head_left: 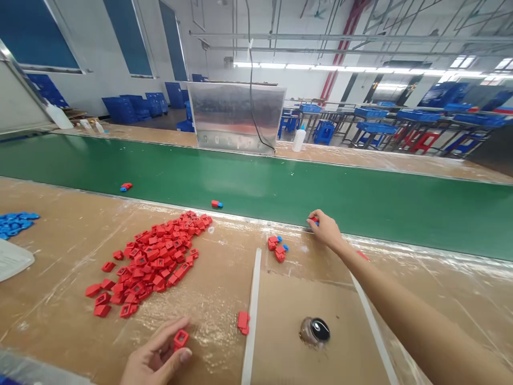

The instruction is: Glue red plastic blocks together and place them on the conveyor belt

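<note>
My left hand (154, 355), at the lower left, pinches a small red hollow plastic piece (181, 338) between thumb and fingers. On the near edge of the green belt, my right hand (326, 230) has its fingers closed on a red-and-blue plastic piece (315, 221), mostly covered by the fingers. A heap of similar red pieces (156, 256) lies beyond my left hand. Two red pieces with blue ends (276, 247) sit on the table left of my right hand. Near the tape strip is another red piece (242, 322).
Across the table runs a green conveyor belt (256, 182) carrying red-and-blue pieces (217, 203). Blue pieces (16, 223) are piled at the far left. A round black-topped object (319, 330) stands on a cardboard sheet (288, 353). Behind the belt are a metal panel (236, 117) and a white bottle (298, 140).
</note>
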Motion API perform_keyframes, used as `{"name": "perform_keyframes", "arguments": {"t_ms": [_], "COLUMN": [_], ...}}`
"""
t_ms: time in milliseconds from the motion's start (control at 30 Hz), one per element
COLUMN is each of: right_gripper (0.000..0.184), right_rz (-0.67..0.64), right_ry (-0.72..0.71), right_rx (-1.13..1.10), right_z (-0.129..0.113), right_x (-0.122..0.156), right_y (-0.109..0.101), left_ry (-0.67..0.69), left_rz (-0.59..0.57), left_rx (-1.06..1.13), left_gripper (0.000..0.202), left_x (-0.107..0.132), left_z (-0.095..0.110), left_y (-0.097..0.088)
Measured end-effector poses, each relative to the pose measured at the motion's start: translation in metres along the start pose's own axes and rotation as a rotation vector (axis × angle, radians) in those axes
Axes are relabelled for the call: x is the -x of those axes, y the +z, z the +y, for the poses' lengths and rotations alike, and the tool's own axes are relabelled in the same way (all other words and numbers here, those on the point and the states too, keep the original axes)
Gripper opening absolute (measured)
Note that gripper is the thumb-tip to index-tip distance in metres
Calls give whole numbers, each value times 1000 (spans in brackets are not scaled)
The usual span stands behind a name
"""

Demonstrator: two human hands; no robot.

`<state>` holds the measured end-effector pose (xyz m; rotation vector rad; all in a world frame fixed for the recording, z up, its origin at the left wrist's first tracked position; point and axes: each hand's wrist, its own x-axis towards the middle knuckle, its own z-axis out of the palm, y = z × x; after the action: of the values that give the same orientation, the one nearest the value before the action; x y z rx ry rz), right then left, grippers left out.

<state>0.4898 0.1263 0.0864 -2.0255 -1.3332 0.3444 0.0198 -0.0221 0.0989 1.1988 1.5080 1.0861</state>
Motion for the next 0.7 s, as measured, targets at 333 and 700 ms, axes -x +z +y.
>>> {"name": "perform_keyframes", "arguments": {"t_ms": [333, 700], "right_gripper": [44, 27], "right_rz": [-261, -239], "right_ry": [-50, -390], "right_rx": [-326, 66], "right_z": [-11, -26], "right_x": [169, 254], "right_y": [-98, -108], "left_ry": [-112, -136], "left_rz": [-531, -680], "left_rx": [307, 301], "left_gripper": [48, 33], "left_x": [42, 80], "left_z": [10, 7], "left_y": [81, 144]}}
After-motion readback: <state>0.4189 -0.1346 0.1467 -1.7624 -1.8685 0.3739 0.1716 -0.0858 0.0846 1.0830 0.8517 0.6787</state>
